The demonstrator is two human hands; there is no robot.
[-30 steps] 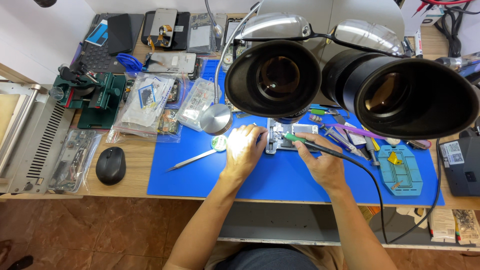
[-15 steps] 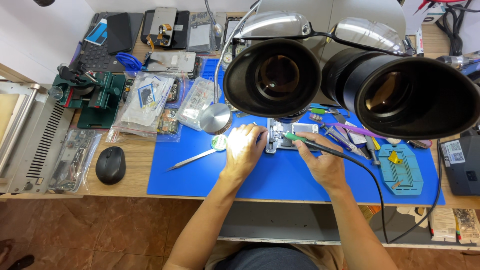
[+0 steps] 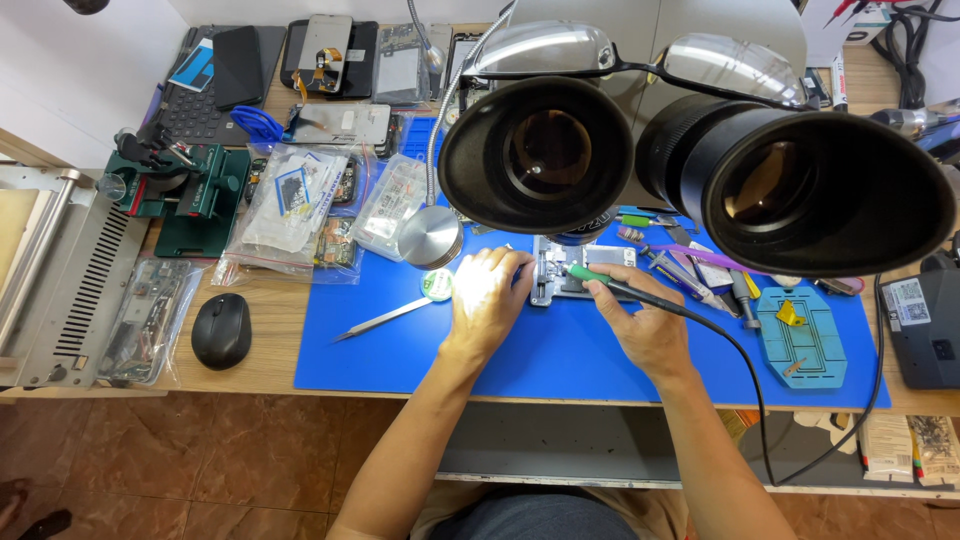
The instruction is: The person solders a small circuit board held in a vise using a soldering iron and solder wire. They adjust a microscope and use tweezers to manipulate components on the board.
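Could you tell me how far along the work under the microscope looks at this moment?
Set up: a small board sits clamped in the metal holder on the blue mat, below the microscope eyepieces. In hand: the right hand holds the green-handled soldering iron, tip at the holder, while the left hand steadies beside it. Left: tweezers and other tools lie about; how far the joint work has got is hidden.

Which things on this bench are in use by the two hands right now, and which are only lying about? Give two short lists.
In use: soldering iron in the right hand; metal holder steadied by the left hand; blue mat.

Lying about: tweezers, black mouse, bagged parts, green vise, teal tray.
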